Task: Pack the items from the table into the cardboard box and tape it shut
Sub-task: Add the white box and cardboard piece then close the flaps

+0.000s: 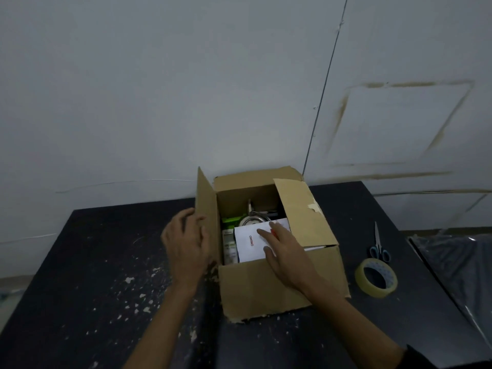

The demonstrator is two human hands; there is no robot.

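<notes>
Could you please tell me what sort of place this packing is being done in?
Probably a bare workroom or storeroom: a plain pale wall with old adhesive marks, a dark table flecked with debris, and tape and scissors beside the cardboard box.

Two bare forearms enter from the lower edge, each ending in a bare hand. The left hand (186, 243) shows no ring, watch or glove, and its forearm is uncovered along its whole visible length. The right hand (286, 255) is likewise without ring, watch or glove. A dark sleeve (423, 359) covers the right arm only at the lower right corner, its edge lying above the elbow.
</notes>
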